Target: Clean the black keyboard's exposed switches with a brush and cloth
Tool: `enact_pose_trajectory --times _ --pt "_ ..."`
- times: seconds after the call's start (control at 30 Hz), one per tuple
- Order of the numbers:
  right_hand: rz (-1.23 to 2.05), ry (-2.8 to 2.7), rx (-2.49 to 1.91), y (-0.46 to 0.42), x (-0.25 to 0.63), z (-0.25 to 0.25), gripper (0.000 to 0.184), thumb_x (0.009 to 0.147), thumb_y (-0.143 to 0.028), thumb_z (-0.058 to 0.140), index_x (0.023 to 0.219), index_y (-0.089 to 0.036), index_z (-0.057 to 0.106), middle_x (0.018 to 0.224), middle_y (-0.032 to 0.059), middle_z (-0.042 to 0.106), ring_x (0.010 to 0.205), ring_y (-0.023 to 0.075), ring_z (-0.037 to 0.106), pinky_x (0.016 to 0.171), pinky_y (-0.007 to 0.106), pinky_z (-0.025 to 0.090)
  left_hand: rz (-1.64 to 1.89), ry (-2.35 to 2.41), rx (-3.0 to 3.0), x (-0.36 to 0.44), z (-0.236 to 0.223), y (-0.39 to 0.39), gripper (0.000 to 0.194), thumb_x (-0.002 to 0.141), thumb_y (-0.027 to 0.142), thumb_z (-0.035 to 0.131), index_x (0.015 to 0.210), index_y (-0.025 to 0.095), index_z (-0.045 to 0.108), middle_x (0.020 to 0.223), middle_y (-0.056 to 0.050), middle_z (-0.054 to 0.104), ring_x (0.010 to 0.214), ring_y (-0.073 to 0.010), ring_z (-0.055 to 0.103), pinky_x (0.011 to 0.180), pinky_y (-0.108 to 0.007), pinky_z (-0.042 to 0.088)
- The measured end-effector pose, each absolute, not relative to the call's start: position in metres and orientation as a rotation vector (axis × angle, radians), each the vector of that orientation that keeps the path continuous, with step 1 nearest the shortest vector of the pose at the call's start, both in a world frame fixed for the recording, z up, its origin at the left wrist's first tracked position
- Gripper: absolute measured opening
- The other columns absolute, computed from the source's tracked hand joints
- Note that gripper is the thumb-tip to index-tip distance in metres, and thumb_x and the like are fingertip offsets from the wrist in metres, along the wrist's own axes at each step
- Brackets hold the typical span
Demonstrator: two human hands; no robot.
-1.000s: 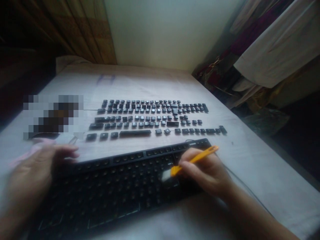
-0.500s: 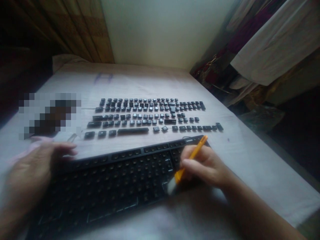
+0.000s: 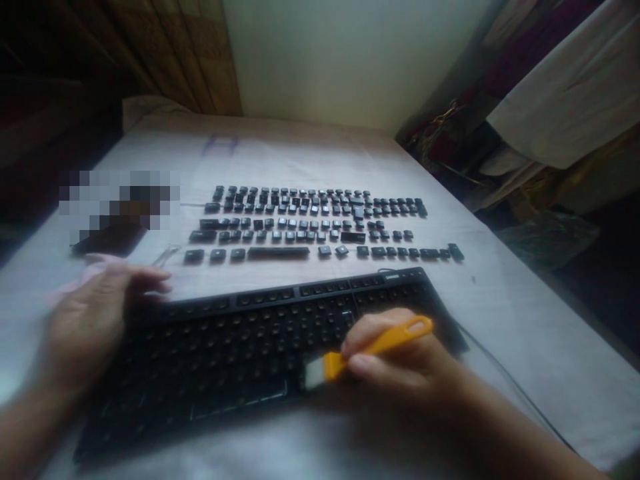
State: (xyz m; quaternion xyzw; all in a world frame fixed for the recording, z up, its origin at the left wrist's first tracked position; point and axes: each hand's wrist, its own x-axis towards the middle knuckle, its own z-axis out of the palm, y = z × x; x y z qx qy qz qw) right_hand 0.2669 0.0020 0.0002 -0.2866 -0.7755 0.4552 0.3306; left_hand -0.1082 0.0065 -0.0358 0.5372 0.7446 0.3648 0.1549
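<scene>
Right hand [image 3: 400,363] pinches the small orange-handled brush [image 3: 370,348], bristles on the stripped black keyboard [image 3: 240,347] lower centre; left hand [image 3: 90,323] splayed, bracing it; best kept light, short strokes outward.

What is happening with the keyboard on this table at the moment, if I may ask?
A person is brushing a black keyboard whose keycaps have been taken off. The right hand holds a small orange-handled brush, its pale bristles resting near the keyboard's front edge. The left hand lies on the keyboard's left end, holding it. The removed keycaps sit in neat rows on the white cloth-covered table beyond the keyboard, laid out in roughly the keyboard's own arrangement.
</scene>
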Motion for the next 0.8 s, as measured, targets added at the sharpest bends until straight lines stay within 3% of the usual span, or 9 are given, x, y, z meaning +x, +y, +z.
enact_pose_trajectory --times 0.1,0.23,0.43,0.8 --pt "1.213 -2.062 -0.779 0.002 0.263 0.000 0.013 0.094 -0.023 0.065 0.084 -0.016 0.069 0.070 0.0038 0.072 0.056 0.0119 0.065 0.051 0.020 0.050 1.103 2.089 1.349 -0.097 -0.024 0.006 0.050 0.094 0.064 0.038 0.087 0.027 0.071 0.085 0.001 0.074 0.080 -0.0220 0.071 0.100 -0.044 0.051" --pt "1.209 -2.059 -0.897 0.001 0.262 0.002 0.018 0.094 -0.025 0.065 0.078 -0.017 0.067 0.062 0.0004 0.066 0.051 0.0108 0.059 0.048 0.020 0.047 1.083 2.098 1.310 -0.089 -0.016 0.005 0.047 0.094 0.060 0.038 0.086 0.027 0.071 0.082 0.001 0.071 0.078 -0.0211 0.067 0.095 -0.042 0.051" --pt "1.531 -1.652 -1.002 0.001 0.264 0.004 0.030 0.095 -0.038 0.066 0.073 -0.017 0.063 0.058 0.0006 0.066 0.046 0.0100 0.059 0.043 0.018 0.047 1.085 2.076 1.378 -0.091 -0.016 0.005 0.047 0.095 0.060 0.037 0.086 0.028 0.071 0.086 0.001 0.071 0.081 -0.0203 0.067 0.094 -0.039 0.049" --pt "1.072 -1.926 -0.828 -0.003 0.253 0.000 0.018 0.094 -0.023 0.067 0.078 -0.017 0.072 0.063 0.0030 0.072 0.051 0.0129 0.065 0.047 0.021 0.053 1.038 2.109 1.372 -0.090 -0.016 0.005 0.050 0.094 0.062 0.036 0.087 0.026 0.070 0.087 0.001 0.072 0.082 -0.0206 0.068 0.096 -0.039 0.051"
